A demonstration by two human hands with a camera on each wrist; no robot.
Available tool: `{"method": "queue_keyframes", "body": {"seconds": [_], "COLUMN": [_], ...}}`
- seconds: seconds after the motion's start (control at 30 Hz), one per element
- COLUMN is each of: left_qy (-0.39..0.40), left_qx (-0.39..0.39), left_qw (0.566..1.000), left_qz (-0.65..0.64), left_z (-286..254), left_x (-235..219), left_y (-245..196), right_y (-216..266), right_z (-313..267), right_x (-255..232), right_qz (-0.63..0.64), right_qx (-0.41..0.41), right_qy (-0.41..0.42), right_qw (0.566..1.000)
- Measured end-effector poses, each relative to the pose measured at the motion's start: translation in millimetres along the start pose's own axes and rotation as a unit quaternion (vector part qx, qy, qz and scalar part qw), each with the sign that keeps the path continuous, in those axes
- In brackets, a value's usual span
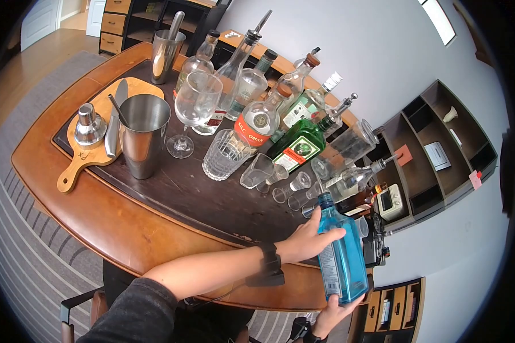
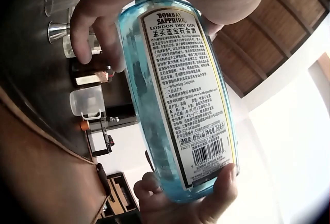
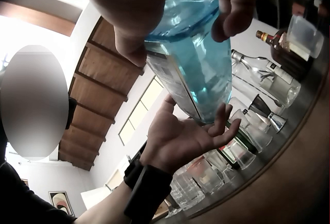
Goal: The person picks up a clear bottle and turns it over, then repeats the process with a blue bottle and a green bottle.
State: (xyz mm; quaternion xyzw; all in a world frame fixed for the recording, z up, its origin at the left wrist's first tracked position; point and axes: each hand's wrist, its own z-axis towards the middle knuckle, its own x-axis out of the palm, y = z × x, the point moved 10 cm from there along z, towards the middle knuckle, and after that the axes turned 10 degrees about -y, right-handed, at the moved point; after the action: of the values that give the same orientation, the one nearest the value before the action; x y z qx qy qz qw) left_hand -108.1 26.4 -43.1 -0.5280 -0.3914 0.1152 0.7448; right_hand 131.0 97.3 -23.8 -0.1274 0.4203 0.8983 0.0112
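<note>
A blue glass gin bottle (image 1: pixel 343 257) is held up slantwise over the table's right edge, label side visible. Around its neck and shoulder lies my left hand (image 1: pixel 310 239), thumb across the front of the glass. My right hand (image 1: pixel 333 315) grips the base from below, thumb on one side and fingers on the other. The left wrist view shows the label (image 2: pixel 183 95) with its barcode near the bottom. In the right wrist view, my left hand (image 3: pixel 180 136) cups the neck end, while my right hand (image 3: pixel 139 12) holds the base close to the camera.
Several small glasses and jiggers (image 1: pixel 299 182) line the table before a green bottle (image 1: pixel 297 146) and other liquor bottles. Farther left stand a cut-glass tumbler (image 1: pixel 226 155), a wine glass (image 1: pixel 198 103), a metal shaker tin (image 1: pixel 143 137) and a wooden board (image 1: pixel 74 171) with a knife.
</note>
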Motion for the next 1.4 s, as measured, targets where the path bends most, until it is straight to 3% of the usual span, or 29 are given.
{"method": "queue_keyframes", "body": {"seconds": [0.1, 0.23, 0.43, 0.5, 0.63, 0.73, 0.87, 0.93, 1.0, 1.13, 1.27, 1.4], "left_qy": [0.001, 0.013, 0.007, 0.022, 0.036, 0.05, 0.071, 0.087, 0.113, 0.153, 0.166, 0.175], "left_qx": [-0.013, -0.012, 0.069, 0.057, 0.073, 0.097, 0.129, 0.159, 0.187, 0.183, 0.185, 0.169], "left_qw": [1.0, 0.998, 0.988, 0.986, 0.978, 0.974, 0.961, 0.951, 0.945, 0.933, 0.929, 0.93], "left_qz": [0.024, 0.053, 0.137, 0.152, 0.191, 0.201, 0.236, 0.252, 0.244, 0.271, 0.274, 0.275], "left_z": [-7, -10, -14, -16, -22, -25, -32, -40, -51, -65, -76, -83], "left_x": [-1, 1, 6, 9, 15, 22, 32, 41, 51, 67, 73, 74], "left_y": [-7, -8, -17, -16, -22, -22, -28, -36, -42, -36, -32, -36], "right_y": [-7, -22, -23, -20, -31, -32, -3, 25, 61, 121, 112, 120], "right_z": [-11, -24, -43, -47, -54, -56, -19, 12, 37, 62, 78, 73], "right_x": [5, 11, 23, 23, 24, 29, 16, -3, -10, 1, 11, 31], "right_qz": [0.037, 0.001, 0.024, 0.027, -0.061, 0.003, -0.024, 0.05, 0.038, -0.01, -0.046, -0.069], "right_qx": [0.054, 0.045, 0.065, 0.057, 0.08, 0.095, -0.059, -0.073, -0.135, -0.221, -0.128, -0.116], "right_qy": [0.012, 0.049, 0.076, 0.073, 0.122, 0.17, 0.186, 0.118, 0.099, 0.128, 0.156, 0.238], "right_qw": [0.998, 0.998, 0.995, 0.995, 0.987, 0.981, 0.98, 0.989, 0.985, 0.967, 0.978, 0.962]}}
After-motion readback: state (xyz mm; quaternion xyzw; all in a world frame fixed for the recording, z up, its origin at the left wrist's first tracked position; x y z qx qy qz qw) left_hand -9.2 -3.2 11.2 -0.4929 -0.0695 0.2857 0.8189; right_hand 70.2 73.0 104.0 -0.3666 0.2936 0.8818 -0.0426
